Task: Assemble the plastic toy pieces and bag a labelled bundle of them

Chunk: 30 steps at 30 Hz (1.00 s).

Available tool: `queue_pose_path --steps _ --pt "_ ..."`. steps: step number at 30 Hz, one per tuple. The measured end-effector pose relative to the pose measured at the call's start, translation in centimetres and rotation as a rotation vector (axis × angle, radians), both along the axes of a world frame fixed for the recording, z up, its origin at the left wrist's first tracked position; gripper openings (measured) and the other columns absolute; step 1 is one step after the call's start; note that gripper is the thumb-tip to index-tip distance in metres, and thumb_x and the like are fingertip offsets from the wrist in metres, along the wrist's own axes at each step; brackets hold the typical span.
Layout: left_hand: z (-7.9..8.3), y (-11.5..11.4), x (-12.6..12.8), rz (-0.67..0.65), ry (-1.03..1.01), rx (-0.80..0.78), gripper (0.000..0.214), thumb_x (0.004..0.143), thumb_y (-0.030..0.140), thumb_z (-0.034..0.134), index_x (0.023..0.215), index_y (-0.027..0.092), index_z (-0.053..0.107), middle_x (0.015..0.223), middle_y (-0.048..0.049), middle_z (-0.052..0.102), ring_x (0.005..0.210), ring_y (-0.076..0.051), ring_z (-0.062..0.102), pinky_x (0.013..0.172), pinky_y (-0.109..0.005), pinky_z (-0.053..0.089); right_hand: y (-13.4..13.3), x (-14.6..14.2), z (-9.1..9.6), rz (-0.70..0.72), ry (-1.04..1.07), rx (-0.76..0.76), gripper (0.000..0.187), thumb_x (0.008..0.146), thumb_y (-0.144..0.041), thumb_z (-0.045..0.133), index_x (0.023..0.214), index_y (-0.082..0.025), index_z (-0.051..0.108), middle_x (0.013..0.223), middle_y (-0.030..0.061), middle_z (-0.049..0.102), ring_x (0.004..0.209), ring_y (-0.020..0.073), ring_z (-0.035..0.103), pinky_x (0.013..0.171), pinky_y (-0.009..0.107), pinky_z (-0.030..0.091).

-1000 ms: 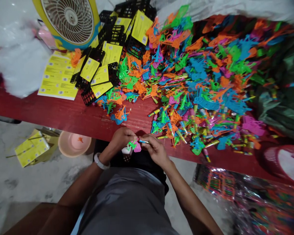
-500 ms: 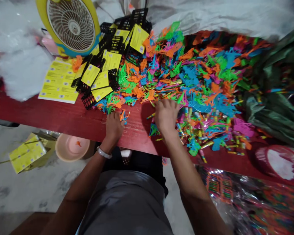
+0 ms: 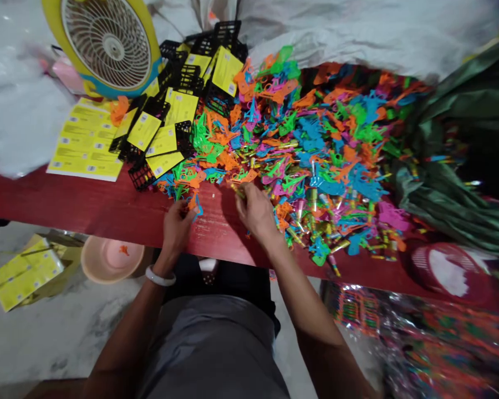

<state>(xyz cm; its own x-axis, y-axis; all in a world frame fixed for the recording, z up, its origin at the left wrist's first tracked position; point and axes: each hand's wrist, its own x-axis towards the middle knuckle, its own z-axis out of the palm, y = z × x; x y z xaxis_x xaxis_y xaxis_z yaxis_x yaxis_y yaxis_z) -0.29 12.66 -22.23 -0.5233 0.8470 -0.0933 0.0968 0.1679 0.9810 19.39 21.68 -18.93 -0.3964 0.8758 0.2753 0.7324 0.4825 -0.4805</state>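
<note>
A big heap of small coloured plastic toy parts (image 3: 316,144) in orange, green, blue and pink covers the red table (image 3: 87,205). My left hand (image 3: 177,224) is closed in a pinch on an orange and blue toy piece (image 3: 193,204) at the heap's near left edge. My right hand (image 3: 255,210) is closed on a small yellowish stick-shaped piece (image 3: 238,191) that it lifts from the heap's front. A white bangle circles my left wrist.
Black plastic baskets with yellow cards (image 3: 166,127) lie at the back left, by a yellow fan (image 3: 108,44) and a yellow card sheet (image 3: 87,147). A pink bowl (image 3: 110,259) sits on the floor. A green bag (image 3: 461,166) and a red basket (image 3: 444,271) are on the right.
Both hands left the pink and green piece held near my lap, reached onto the table into the heap, and now pinch new pieces at its front edge. The view shifted slightly right.
</note>
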Motion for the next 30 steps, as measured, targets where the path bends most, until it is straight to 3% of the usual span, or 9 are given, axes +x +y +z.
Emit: queue_pose_path --steps 4,7,9,11,15,21,26,30 --pt "1.3 -0.3 1.1 -0.105 -0.448 0.037 0.029 0.068 0.040 0.081 0.083 0.017 0.071 0.075 0.0004 0.066 0.068 -0.012 0.056 0.068 -0.025 0.043 -3.0 0.6 -0.7 0.042 0.527 -0.310 0.017 0.089 -0.038 0.065 0.097 -0.023 0.064 0.084 0.0028 0.067 0.072 0.0178 0.057 0.069 0.031 0.047" --pt "1.7 -0.5 2.0 -0.157 -0.599 0.015 0.030 0.066 0.041 0.085 0.075 0.016 0.070 0.070 0.0012 0.065 0.066 -0.010 0.054 0.066 -0.023 0.042 -4.4 0.6 -1.2 0.064 0.873 -0.615 0.028 0.085 -0.048 0.072 0.095 -0.025 0.061 0.086 0.0011 0.067 0.074 0.0173 0.061 0.072 0.031 0.051" --pt "1.8 -0.7 2.5 -0.182 -0.646 0.012 0.031 0.064 0.040 0.087 0.074 0.016 0.071 0.070 0.0017 0.065 0.065 -0.009 0.054 0.065 -0.022 0.041 -5.0 0.4 -1.4 0.105 1.008 -0.736 0.031 0.088 -0.054 0.069 0.097 -0.026 0.058 0.088 0.0014 0.069 0.077 0.0176 0.064 0.075 0.033 0.053" --pt "1.9 -0.9 3.0 -0.182 -0.661 0.016 0.031 0.063 0.039 0.088 0.076 0.016 0.071 0.070 0.0020 0.065 0.066 -0.009 0.054 0.065 -0.022 0.041 -5.4 0.2 -1.7 0.142 1.012 -0.752 0.031 0.093 -0.054 0.064 0.102 -0.027 0.056 0.083 -0.0001 0.067 0.075 0.0169 0.064 0.074 0.033 0.053" --pt "2.4 -1.0 4.0 -0.110 -0.663 0.009 0.033 0.055 0.033 0.092 0.073 0.016 0.070 0.069 0.0040 0.064 0.064 -0.008 0.052 0.065 -0.022 0.041 -6.4 0.2 -2.8 0.166 0.805 -0.639 0.032 0.095 -0.050 0.061 0.116 -0.026 0.055 0.078 -0.0035 0.059 0.070 0.0153 0.060 0.070 0.030 0.050" --pt "3.1 -1.1 5.0 -0.125 -0.641 0.005 0.036 0.056 0.036 0.092 0.073 0.017 0.067 0.068 0.0045 0.063 0.063 -0.009 0.052 0.065 -0.024 0.043 -7.4 0.3 -3.7 0.103 0.617 -0.429 0.025 0.095 -0.045 0.060 0.108 -0.024 0.062 0.098 0.0031 0.068 0.088 0.0191 0.064 0.082 0.034 0.051" --pt "2.5 -1.1 5.4 -0.136 -0.577 0.024 0.035 0.063 0.040 0.088 0.076 0.019 0.064 0.071 0.0040 0.062 0.066 -0.011 0.053 0.067 -0.026 0.045 -7.4 0.6 -3.5 0.071 0.596 -0.443 0.025 0.096 -0.045 0.057 0.108 -0.024 0.064 0.098 0.0044 0.069 0.089 0.0199 0.065 0.082 0.035 0.053" --pt "1.9 -1.1 5.6 -0.106 -0.483 0.052 0.033 0.070 0.041 0.084 0.083 0.020 0.063 0.078 0.0028 0.062 0.070 -0.013 0.055 0.071 -0.027 0.046 -7.4 0.6 -3.6 0.073 0.636 -0.521 0.030 0.097 -0.047 0.053 0.109 -0.022 0.065 0.085 0.0013 0.066 0.070 0.0156 0.061 0.067 0.030 0.051"
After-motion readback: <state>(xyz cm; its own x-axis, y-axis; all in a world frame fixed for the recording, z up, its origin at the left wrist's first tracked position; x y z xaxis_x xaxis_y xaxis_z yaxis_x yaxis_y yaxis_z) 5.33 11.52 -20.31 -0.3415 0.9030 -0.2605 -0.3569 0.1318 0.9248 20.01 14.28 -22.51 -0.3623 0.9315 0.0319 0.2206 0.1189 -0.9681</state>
